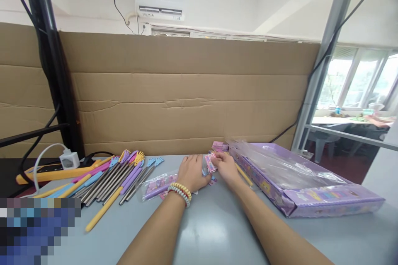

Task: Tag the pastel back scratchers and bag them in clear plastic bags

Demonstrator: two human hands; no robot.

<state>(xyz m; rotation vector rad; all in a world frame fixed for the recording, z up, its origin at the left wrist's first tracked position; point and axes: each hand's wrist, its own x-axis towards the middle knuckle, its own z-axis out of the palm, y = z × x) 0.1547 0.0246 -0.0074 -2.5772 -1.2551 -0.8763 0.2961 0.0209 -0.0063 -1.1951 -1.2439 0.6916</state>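
My right hand [226,169] pinches a small pink printed card or packet [210,162] between thumb and fingers. Just to its left, my left hand [194,174] lies palm down on the grey table, fingers stretched out and thumb apart; what is beneath the palm is hidden. A clear plastic bag [155,184] with pink printed pieces and a purple stick reaches up to the left wrist. Small bits of pink and blue show between the hands. Behind the right hand lie more pink packets [219,145], and a yellow stick [244,174] runs alongside it.
Several extendable back scratchers [116,176] with coloured handles lie piled at the left. A shallow purple box [332,198] with clear plastic film stands at the right. Behind rises a cardboard panel [192,87]. A power strip and white charger [69,159] sit at far left.
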